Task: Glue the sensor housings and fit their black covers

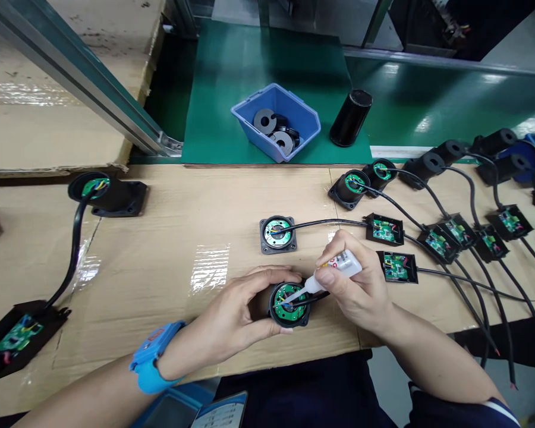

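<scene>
My left hand (249, 303) grips a round black housing (310, 318) from its left side, thumb and fingers around it. Inside the housing's open top sits a green circuit board (285, 292) with wires. My right hand (356, 285) pinches a small white glue bottle (345, 263), tilted so that its long nozzle (301, 292) points down at the board's middle. Whether the tip touches the board I cannot tell. A black cable (318, 298) leaves the housing and passes behind my right hand. Just beyond stands a similar housing (263, 238), its cable running to a small black box (384, 230).
On the right lie several cabled housings (350, 189) and boxes with boards (399, 267). A blue bin (274, 125) with grey rings and a black cylinder (351, 117) stand on the green mat (223, 77). Another housing (120, 199) and box (24, 339) lie left, near a metal post (84, 71).
</scene>
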The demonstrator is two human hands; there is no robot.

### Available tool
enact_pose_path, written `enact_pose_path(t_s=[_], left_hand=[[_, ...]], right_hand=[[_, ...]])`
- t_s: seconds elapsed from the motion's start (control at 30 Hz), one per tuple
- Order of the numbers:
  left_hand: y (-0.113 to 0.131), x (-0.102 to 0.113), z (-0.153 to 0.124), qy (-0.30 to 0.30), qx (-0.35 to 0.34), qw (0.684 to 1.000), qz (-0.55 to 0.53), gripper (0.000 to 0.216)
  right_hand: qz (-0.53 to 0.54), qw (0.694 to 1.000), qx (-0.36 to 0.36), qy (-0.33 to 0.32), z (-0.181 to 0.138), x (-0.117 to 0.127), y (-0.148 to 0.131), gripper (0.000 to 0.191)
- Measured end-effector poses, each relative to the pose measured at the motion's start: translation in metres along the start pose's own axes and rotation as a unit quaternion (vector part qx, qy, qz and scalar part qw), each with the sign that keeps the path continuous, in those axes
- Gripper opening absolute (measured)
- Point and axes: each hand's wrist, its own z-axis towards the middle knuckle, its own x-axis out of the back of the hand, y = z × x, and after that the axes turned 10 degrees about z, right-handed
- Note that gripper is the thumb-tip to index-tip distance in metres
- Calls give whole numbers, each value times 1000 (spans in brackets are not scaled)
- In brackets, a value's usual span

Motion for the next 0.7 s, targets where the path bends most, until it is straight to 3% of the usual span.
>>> enact_pose_path(t_s=[0.33,0.5,0.7], left_hand=[[1,1,0,-3,-4,1000,5,52],[1,2,2,-2,-8,1000,21,50],[-5,8,1,10,-63,995,80,52]], right_hand=[[-30,999,17,38,3,-3,-4,36],[7,999,6,46,4,2,-1,32],[80,985,-28,154,12,14,9,40]])
